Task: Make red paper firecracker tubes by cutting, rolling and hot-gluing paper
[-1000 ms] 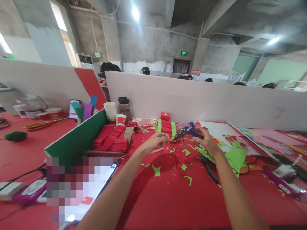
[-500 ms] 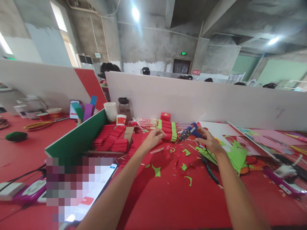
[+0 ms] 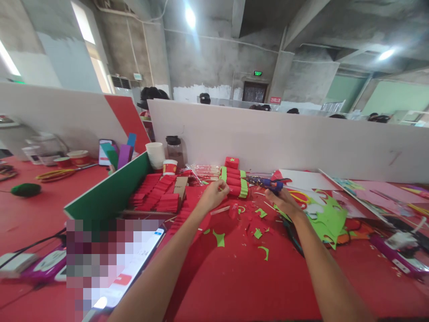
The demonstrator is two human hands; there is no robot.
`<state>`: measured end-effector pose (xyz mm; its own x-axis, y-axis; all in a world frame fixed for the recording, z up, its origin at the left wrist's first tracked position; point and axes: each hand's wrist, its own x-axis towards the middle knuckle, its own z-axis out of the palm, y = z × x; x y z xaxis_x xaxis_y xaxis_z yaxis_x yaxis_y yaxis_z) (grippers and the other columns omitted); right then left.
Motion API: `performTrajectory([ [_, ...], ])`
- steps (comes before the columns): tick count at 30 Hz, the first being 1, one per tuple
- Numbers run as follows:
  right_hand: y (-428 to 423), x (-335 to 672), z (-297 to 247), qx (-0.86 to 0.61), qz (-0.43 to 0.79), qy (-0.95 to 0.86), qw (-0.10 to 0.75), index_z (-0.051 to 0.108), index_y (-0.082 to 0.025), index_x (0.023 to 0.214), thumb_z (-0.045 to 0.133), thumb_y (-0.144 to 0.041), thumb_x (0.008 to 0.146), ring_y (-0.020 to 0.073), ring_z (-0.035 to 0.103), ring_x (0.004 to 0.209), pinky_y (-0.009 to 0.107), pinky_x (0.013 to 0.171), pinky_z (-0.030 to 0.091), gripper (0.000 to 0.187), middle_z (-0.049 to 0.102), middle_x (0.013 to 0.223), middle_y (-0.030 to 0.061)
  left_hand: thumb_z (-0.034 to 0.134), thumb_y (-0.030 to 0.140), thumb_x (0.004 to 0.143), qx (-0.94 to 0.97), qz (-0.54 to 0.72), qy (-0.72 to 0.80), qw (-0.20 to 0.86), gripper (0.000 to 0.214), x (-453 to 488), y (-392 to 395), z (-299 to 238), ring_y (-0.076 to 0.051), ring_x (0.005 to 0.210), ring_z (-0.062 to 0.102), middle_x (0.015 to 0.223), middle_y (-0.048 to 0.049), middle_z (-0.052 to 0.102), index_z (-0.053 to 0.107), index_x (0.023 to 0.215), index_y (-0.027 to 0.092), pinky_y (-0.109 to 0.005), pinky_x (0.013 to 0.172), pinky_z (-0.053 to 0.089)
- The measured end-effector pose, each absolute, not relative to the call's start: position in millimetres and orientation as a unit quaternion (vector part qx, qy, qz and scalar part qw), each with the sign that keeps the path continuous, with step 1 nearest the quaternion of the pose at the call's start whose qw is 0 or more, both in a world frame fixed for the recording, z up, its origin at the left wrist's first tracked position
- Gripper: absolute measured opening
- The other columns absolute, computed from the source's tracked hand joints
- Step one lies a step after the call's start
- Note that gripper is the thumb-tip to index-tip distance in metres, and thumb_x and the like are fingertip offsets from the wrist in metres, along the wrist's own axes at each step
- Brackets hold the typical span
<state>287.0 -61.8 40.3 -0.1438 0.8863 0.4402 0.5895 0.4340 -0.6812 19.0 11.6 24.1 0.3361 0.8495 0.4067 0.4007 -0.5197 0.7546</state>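
My right hand (image 3: pixel 284 202) is closed around the handle of a blue hot glue gun (image 3: pixel 274 184), whose nozzle points left toward a bundle of red paper rolls (image 3: pixel 233 182) with lime-green bands at both ends. My left hand (image 3: pixel 216 195) is pinched just left of the bundle's front; anything between its fingertips is too small to make out. A red block with a yellow-green star (image 3: pixel 232 162) stands behind the rolls. Lime-green paper scraps (image 3: pixel 219 239) and red bits lie on the red table (image 3: pixel 231 286) in front of my hands.
Stacked red paper strips (image 3: pixel 156 197) fill the left, beside a green divider (image 3: pixel 107 192). Paper cups (image 3: pixel 169 167) and a bottle (image 3: pixel 174 150) stand behind. A phone (image 3: pixel 134 259) lies front left. Cut green sheets (image 3: pixel 330 214) and a purple power strip (image 3: pixel 392 255) are at right.
My right hand has closed on the glue gun's handle, and the gun has turned from slanting down to nearly level. My left hand stays almost in place.
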Motion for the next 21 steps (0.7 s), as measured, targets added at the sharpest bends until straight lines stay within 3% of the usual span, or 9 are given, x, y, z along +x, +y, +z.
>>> performTrajectory([
  [3, -63.5, 283.2, 43.0, -0.479, 0.21, -0.754, 0.397, 0.056, -0.019, 0.068, 0.048, -0.051, 0.093, 0.0175, 0.048, 0.063, 0.031, 0.063, 0.04, 0.041, 0.053, 0.065, 0.0023, 0.05, 0.028, 0.079, 0.762, 0.416, 0.405, 0.287, 0.017, 19.4, 10.2, 26.4, -0.014, 0.068, 0.055, 0.069, 0.0006, 0.061, 0.057, 0.068, 0.017, -0.025, 0.064, 0.04],
  [7, -62.7, 283.5, 43.0, -0.422, 0.295, -0.763, 0.389, 0.058, -0.019, 0.08, 0.055, -0.048, 0.091, 0.0189, 0.052, 0.074, 0.032, 0.072, 0.042, 0.03, 0.057, 0.077, 0.0037, 0.051, 0.028, 0.078, 0.75, 0.428, 0.399, 0.308, 0.017, 19.7, 9.4, 27.9, -0.014, 0.067, 0.053, 0.066, 0.0013, 0.057, 0.056, 0.068, 0.017, -0.025, 0.064, 0.04],
  [13, -61.1, 282.9, 41.8, -0.343, 0.402, -0.725, 0.443, 0.053, -0.021, 0.085, 0.06, -0.05, 0.088, 0.0172, 0.048, 0.068, 0.033, 0.068, 0.042, 0.029, 0.049, 0.073, 0.0013, 0.05, 0.027, 0.077, 0.744, 0.439, 0.388, 0.322, 0.015, 19.5, 12.8, 25.7, -0.014, 0.067, 0.054, 0.066, 0.0013, 0.057, 0.054, 0.066, 0.017, -0.025, 0.064, 0.04],
  [21, -60.0, 279.3, 37.6, -0.388, 0.345, -0.686, 0.51, 0.061, -0.019, 0.088, 0.057, -0.054, 0.088, 0.012, 0.041, 0.051, 0.026, 0.05, 0.037, 0.035, 0.041, 0.057, -0.0034, 0.051, 0.025, 0.076, 0.745, 0.441, 0.395, 0.307, 0.013, 19.2, 11.8, 28.4, -0.015, 0.07, 0.056, 0.068, 0.0001, 0.062, 0.056, 0.068, 0.016, -0.025, 0.066, 0.042],
])
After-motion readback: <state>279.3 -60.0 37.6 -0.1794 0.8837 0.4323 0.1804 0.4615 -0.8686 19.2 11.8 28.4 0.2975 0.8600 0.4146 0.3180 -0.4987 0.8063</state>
